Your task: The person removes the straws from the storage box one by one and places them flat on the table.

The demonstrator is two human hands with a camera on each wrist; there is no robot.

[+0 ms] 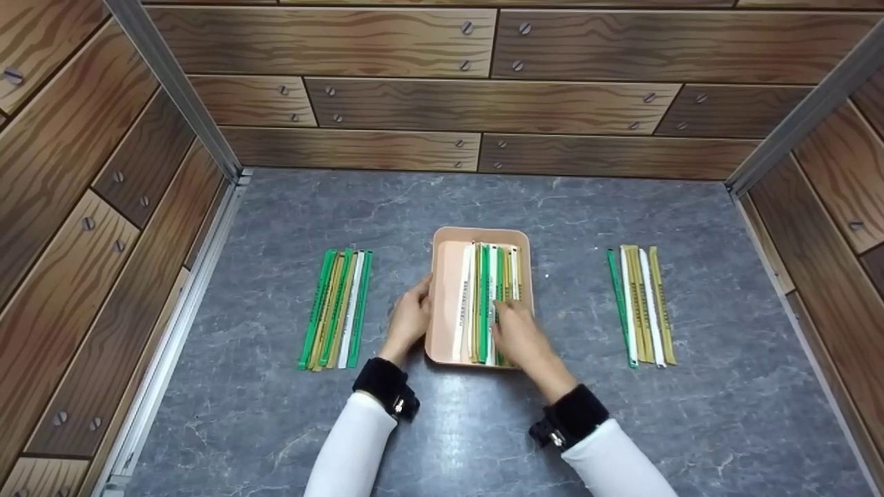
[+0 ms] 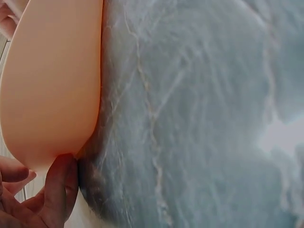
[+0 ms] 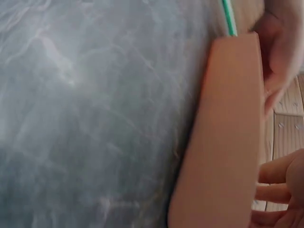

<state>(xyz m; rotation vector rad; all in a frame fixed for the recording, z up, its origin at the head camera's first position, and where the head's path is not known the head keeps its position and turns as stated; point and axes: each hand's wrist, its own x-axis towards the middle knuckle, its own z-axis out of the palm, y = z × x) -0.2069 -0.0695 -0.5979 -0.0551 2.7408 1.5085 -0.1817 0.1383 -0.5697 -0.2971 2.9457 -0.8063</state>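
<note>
A shallow peach-coloured tray (image 1: 445, 252) stands mid-table, with several slim wrapped sticks (image 1: 483, 276) in green, white and gold lying lengthwise in it. My left hand (image 1: 411, 314) holds the tray's left side; in the left wrist view its thumb (image 2: 60, 185) presses the outer wall near the corner. Over the tray's right half, my right hand (image 1: 521, 335) points its fingers down among the sticks. The near wall hides those fingertips in the right wrist view, and I cannot tell whether they pinch a stick.
Left of the tray lies a row of similar green, gold and white sticks (image 1: 336, 307). A second row of sticks (image 1: 642, 304) lies to the right. Wood-patterned panels (image 1: 400, 103) wall the grey marbled table (image 1: 476, 442) at the back and both sides.
</note>
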